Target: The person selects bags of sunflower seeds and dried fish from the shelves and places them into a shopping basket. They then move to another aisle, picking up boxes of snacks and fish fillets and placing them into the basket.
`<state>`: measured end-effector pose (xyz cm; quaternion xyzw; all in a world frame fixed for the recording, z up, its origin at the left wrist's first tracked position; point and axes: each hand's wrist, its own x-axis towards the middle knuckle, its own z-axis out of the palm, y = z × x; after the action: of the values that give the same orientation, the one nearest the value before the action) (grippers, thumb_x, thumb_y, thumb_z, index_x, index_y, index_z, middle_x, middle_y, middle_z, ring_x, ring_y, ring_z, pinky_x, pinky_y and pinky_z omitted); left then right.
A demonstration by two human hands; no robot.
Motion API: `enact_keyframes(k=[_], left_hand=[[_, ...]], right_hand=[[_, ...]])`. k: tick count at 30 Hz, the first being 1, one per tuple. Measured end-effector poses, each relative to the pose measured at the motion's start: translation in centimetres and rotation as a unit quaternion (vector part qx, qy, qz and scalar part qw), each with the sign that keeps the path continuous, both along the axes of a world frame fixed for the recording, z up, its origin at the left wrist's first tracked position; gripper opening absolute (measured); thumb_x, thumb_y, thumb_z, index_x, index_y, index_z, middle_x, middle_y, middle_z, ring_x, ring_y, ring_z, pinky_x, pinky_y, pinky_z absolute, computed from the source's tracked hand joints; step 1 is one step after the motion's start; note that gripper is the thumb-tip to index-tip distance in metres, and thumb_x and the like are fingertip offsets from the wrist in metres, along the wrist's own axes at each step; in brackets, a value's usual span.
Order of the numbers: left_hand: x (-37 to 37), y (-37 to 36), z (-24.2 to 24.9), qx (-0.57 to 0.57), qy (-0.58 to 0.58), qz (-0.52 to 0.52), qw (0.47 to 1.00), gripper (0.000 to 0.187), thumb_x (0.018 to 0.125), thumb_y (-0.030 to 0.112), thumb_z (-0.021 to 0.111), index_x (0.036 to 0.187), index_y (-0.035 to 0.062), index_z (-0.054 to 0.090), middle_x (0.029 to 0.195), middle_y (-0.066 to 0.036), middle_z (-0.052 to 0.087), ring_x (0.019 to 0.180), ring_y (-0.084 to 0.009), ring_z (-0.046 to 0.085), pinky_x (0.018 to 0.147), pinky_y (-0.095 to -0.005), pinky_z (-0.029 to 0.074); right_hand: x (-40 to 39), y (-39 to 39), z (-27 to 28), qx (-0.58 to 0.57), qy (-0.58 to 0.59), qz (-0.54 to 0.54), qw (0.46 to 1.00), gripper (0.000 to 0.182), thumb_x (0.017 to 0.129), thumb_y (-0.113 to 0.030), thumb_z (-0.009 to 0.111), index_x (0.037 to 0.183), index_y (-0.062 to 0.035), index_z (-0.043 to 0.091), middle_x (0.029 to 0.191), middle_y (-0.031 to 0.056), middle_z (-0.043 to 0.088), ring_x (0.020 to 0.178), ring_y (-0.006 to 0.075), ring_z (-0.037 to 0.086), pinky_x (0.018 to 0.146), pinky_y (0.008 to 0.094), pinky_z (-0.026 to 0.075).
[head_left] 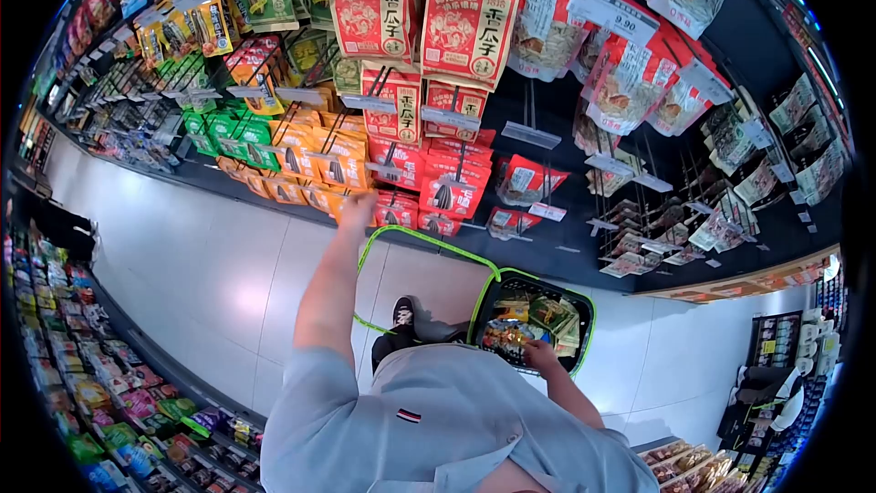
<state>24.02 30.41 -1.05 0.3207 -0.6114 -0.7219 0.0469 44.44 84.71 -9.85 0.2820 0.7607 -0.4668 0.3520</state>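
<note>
My left hand (359,208) reaches to the lower row of the shelf, its fingers closed at the edge of an orange snack bag (339,164). Red bags (452,190) hang just right of it. My right hand (540,355) is low over a black basket (589,333) with a green rim, its fingers at a shiny multicoloured packet (507,336) inside. Whether the right fingers grip that packet is too small to tell. Green packets (553,316) also lie in the basket.
Above hang red-and-cream seed bags (467,23) on hooks with price tags. A green-rimmed frame (427,236) stands left of the basket, around my shoe (403,311). Packed shelves (119,383) curve along the left. At the far right a person (765,397) is partly visible.
</note>
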Motion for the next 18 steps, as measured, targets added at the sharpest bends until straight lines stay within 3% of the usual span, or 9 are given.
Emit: enact_keyframes(k=[3, 5, 6, 8, 9, 12, 14, 17, 18], left_hand=[[-6.6, -0.8, 6.4, -0.033, 0.081, 0.024, 0.996, 0.045, 0.08, 0.023, 0.073, 0.11, -0.0025, 0.053, 0.089, -0.008, 0.06, 0.074, -0.0148, 0.059, 0.063, -0.0271, 0.048], [-10.4, -1.9, 8.2, -0.05, 0.092, -0.003, 0.994, 0.053, 0.078, 0.021, 0.074, 0.117, -0.0041, 0.049, 0.1, -0.013, 0.062, 0.081, -0.0181, 0.062, 0.068, -0.0275, 0.05], [-13.2, -3.1, 6.8, -0.047, 0.093, -0.009, 0.995, 0.053, 0.078, 0.021, 0.074, 0.117, -0.0041, 0.049, 0.1, -0.013, 0.062, 0.081, -0.0181, 0.062, 0.068, -0.0275, 0.05], [-18.4, -5.9, 1.9, -0.315, 0.219, 0.015, 0.923, 0.06, 0.077, 0.022, 0.074, 0.122, -0.005, 0.045, 0.102, -0.014, 0.064, 0.083, -0.0207, 0.064, 0.072, -0.0285, 0.052], [-19.4, -6.5, 2.3, -0.311, 0.217, 0.007, 0.925, 0.06, 0.077, 0.022, 0.074, 0.122, -0.005, 0.045, 0.102, -0.014, 0.064, 0.083, -0.0207, 0.064, 0.072, -0.0285, 0.052], [-22.4, -8.8, 2.3, -0.288, 0.141, -0.058, 0.946, 0.06, 0.075, 0.022, 0.076, 0.12, -0.0058, 0.047, 0.102, -0.015, 0.066, 0.086, -0.023, 0.065, 0.077, -0.0296, 0.052], [-25.4, -11.0, -1.5, -0.129, 0.21, -0.09, 0.965, 0.062, 0.074, 0.024, 0.077, 0.12, -0.0063, 0.048, 0.101, -0.015, 0.066, 0.089, -0.0213, 0.065, 0.077, -0.0296, 0.051], [-22.7, -9.5, 3.0, -0.159, 0.149, -0.134, 0.967, 0.063, 0.072, 0.025, 0.079, 0.119, -0.0058, 0.05, 0.103, -0.016, 0.066, 0.089, -0.0187, 0.064, 0.076, -0.0281, 0.05], [-22.1, -9.0, 3.6, -0.097, 0.163, -0.132, 0.973, 0.063, 0.072, 0.025, 0.079, 0.119, -0.0064, 0.05, 0.101, -0.016, 0.065, 0.088, -0.0173, 0.063, 0.075, -0.0277, 0.05]], right_hand=[[0.0, -3.1, 3.8, 0.01, 0.03, 0.002, 0.999, 0.033, 0.085, -0.018, 0.06, 0.113, -0.0017, 0.062, 0.074, 0.0056, 0.061, 0.062, 0.0155, 0.061, 0.054, 0.0309, 0.052], [0.0, -4.8, 6.4, 0.076, -0.024, 0.058, 0.995, 0.03, 0.086, -0.021, 0.06, 0.108, -0.0017, 0.063, 0.074, 0.0057, 0.062, 0.063, 0.0156, 0.062, 0.054, 0.0308, 0.052], [1.0, -3.9, 4.5, 0.042, -0.026, 0.035, 0.998, 0.026, 0.086, -0.022, 0.06, 0.104, -0.003, 0.063, 0.078, 0.0057, 0.063, 0.065, 0.0173, 0.064, 0.055, 0.0315, 0.052], [2.9, -3.8, 3.9, 0.048, -0.046, -0.03, 0.997, 0.025, 0.087, -0.022, 0.059, 0.103, -0.0033, 0.063, 0.081, 0.0061, 0.063, 0.066, 0.0181, 0.064, 0.055, 0.0319, 0.053], [3.8, -3.9, 3.7, 0.053, -0.064, -0.088, 0.993, 0.024, 0.087, -0.021, 0.058, 0.102, -0.0036, 0.062, 0.084, 0.0064, 0.063, 0.067, 0.0189, 0.064, 0.055, 0.0323, 0.053], [6.3, -4.7, 4.0, 0.074, -0.09, -0.126, 0.985, 0.025, 0.087, -0.019, 0.057, 0.107, -0.0036, 0.06, 0.086, 0.0076, 0.063, 0.068, 0.0198, 0.065, 0.055, 0.0321, 0.052], [7.6, -5.7, 4.5, 0.08, -0.101, -0.16, 0.979, 0.024, 0.087, -0.017, 0.056, 0.107, -0.0031, 0.06, 0.084, 0.0078, 0.062, 0.068, 0.0198, 0.065, 0.053, 0.0312, 0.051], [8.9, -7.2, 4.9, 0.064, -0.094, -0.183, 0.977, 0.024, 0.086, -0.016, 0.056, 0.106, -0.0028, 0.061, 0.083, 0.008, 0.062, 0.067, 0.0197, 0.065, 0.053, 0.0306, 0.051], [9.0, -7.8, 5.2, 0.055, -0.089, -0.182, 0.978, 0.025, 0.086, -0.016, 0.055, 0.106, -0.0023, 0.061, 0.082, 0.008, 0.062, 0.067, 0.0191, 0.065, 0.052, 0.0295, 0.05]])
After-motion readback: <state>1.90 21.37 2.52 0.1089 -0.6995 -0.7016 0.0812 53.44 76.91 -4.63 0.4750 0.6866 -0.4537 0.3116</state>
